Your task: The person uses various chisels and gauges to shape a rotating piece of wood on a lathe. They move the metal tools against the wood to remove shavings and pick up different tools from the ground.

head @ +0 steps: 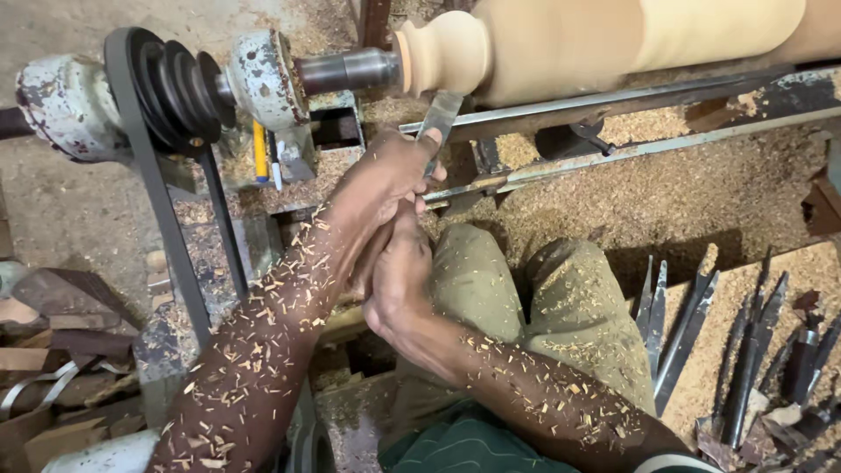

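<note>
Chisel [438,118] lay against the spinning wooden workpiece [561,44] on the lathe, gripped near its blade by the left hand [385,175]; the right hand [399,280] closed around its handle. One bead looked shaped; the rest remained plain.

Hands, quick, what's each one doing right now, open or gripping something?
Left hand: closed around the chisel, near its blade.
Right hand: closed low behind the left, apparently on the tool's handle, which is hidden.
</note>
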